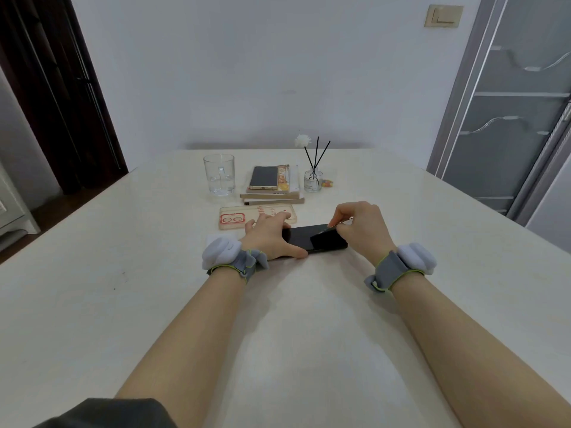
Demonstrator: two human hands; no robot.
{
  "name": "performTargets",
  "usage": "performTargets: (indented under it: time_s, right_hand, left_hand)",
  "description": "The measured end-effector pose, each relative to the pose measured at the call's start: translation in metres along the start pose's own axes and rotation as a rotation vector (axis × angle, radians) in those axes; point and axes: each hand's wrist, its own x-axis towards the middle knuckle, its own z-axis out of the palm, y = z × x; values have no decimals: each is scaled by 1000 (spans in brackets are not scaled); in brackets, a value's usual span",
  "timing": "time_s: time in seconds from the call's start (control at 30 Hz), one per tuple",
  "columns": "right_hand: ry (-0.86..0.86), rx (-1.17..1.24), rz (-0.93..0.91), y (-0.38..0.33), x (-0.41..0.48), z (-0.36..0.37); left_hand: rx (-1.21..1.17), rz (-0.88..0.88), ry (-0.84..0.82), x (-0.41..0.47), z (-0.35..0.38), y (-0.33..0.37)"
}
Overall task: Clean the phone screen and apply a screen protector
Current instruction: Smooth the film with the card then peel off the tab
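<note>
The phone (pixel 298 237) lies on the bench (pixel 154 273) at 12 o'clock. The left hand (pixel 268 236) grips its 9 o'clock end, fingers (pixel 279 215) curled round it. The right hand (pixel 358 227) pinches a thin film (pixel 326 239) at 3 o'clock. This looks like the applying step; next the film needs lowering squarely.

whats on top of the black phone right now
The left hand holds the left end of the black phone, hiding the screen there. The right hand pinches a thin sheet tilted over the right end.
</note>
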Motion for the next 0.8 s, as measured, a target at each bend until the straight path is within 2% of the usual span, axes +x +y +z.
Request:
performTargets:
  time_s: [0.27,0.8]
  right_hand:
    - [97,-99,13,2,2,10]
    - [79,-59,75,-2,4,18]
  left_hand:
    - [9,-3,6,0,0,0]
    - [-3,-6,1,1,1,0]
